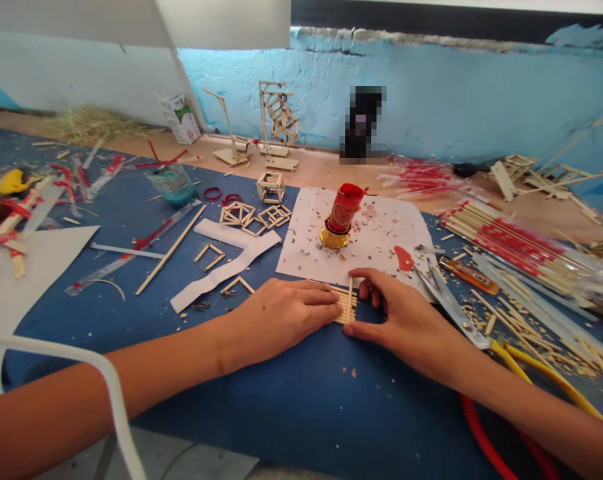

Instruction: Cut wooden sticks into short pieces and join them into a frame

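Observation:
A small flat panel of thin wooden sticks (342,319) lies on the blue tabletop (261,413). My left hand (296,312) rests flat over its left part, fingers stretched out and hiding much of it. At the panel's right side, my right hand (389,310) holds a short crosswise stick (350,300) between thumb and index finger, one at each end. Just beyond the hands, a red cylinder on a gold base (344,213) stands on a white sheet (301,233) strewn with dark and red bits.
Scissors (461,320) and an orange cutter (469,275) lie near my right forearm. Bagged sticks (521,247) are at the right. Paper strips (231,267), small stick frames (270,188) and a glass cup (171,183) sit left of the sheet. A white curved tube (106,373) crosses my left forearm.

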A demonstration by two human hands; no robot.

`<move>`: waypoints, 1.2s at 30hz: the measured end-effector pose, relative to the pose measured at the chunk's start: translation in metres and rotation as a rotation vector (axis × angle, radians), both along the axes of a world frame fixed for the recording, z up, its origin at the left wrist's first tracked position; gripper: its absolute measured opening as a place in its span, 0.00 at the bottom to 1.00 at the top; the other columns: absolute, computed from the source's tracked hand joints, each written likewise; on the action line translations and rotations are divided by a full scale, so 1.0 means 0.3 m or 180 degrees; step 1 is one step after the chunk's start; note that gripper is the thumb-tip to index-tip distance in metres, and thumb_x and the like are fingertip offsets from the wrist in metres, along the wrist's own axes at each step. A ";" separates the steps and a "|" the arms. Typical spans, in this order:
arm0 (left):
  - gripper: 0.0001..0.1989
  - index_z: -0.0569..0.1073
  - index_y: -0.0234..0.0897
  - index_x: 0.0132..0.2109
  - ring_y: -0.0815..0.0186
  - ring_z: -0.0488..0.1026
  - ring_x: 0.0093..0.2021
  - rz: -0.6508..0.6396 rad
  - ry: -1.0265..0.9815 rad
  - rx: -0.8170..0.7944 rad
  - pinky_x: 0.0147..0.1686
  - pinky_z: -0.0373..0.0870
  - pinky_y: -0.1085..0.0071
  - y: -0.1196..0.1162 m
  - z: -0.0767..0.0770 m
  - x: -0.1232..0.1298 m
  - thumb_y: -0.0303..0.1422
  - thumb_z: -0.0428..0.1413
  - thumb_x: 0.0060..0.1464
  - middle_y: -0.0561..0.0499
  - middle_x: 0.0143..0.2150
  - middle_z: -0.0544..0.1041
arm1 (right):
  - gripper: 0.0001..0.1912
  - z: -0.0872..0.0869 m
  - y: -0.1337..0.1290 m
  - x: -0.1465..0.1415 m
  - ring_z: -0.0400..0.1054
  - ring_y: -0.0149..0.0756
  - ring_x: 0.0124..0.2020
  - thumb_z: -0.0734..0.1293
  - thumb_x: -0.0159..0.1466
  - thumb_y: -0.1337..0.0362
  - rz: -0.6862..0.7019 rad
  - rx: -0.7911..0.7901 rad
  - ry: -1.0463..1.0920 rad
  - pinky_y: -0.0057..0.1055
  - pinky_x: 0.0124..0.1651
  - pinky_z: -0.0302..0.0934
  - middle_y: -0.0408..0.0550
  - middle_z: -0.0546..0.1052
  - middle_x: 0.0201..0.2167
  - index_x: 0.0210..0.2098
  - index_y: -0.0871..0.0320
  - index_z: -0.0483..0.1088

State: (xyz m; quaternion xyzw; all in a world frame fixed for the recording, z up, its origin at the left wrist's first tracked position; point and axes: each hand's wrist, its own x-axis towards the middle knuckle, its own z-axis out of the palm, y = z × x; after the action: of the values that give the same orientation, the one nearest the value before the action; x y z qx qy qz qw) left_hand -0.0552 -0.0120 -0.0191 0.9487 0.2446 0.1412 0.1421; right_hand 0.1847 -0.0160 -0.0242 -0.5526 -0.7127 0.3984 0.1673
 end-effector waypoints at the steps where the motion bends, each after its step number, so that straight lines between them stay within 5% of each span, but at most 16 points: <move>1: 0.15 0.75 0.37 0.57 0.60 0.73 0.62 0.0007 0.0022 -0.0029 0.61 0.73 0.65 -0.001 0.002 0.001 0.31 0.47 0.72 0.48 0.57 0.80 | 0.34 0.002 0.001 -0.001 0.66 0.40 0.42 0.78 0.55 0.61 0.0003 -0.0026 -0.0004 0.38 0.46 0.61 0.43 0.72 0.41 0.58 0.53 0.66; 30: 0.15 0.74 0.39 0.58 0.58 0.76 0.58 -0.0061 0.0261 0.0327 0.55 0.78 0.60 -0.005 0.005 -0.005 0.28 0.49 0.70 0.49 0.58 0.79 | 0.35 0.021 -0.001 -0.017 0.65 0.36 0.39 0.79 0.53 0.65 -0.0101 -0.0060 0.0094 0.34 0.43 0.60 0.41 0.70 0.38 0.57 0.57 0.67; 36: 0.14 0.74 0.38 0.58 0.57 0.76 0.58 -0.0068 0.0186 0.0370 0.54 0.78 0.60 -0.001 0.007 -0.001 0.29 0.50 0.70 0.49 0.58 0.79 | 0.35 0.011 -0.046 -0.011 0.65 0.41 0.52 0.81 0.51 0.64 0.0066 0.0164 -0.0001 0.37 0.57 0.60 0.47 0.71 0.50 0.56 0.57 0.68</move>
State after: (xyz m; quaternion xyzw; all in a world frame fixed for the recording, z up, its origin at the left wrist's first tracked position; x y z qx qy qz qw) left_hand -0.0555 -0.0124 -0.0171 0.9616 0.2299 0.1258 0.0810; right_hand 0.1813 -0.0299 -0.0207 -0.5408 -0.7284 0.3816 0.1772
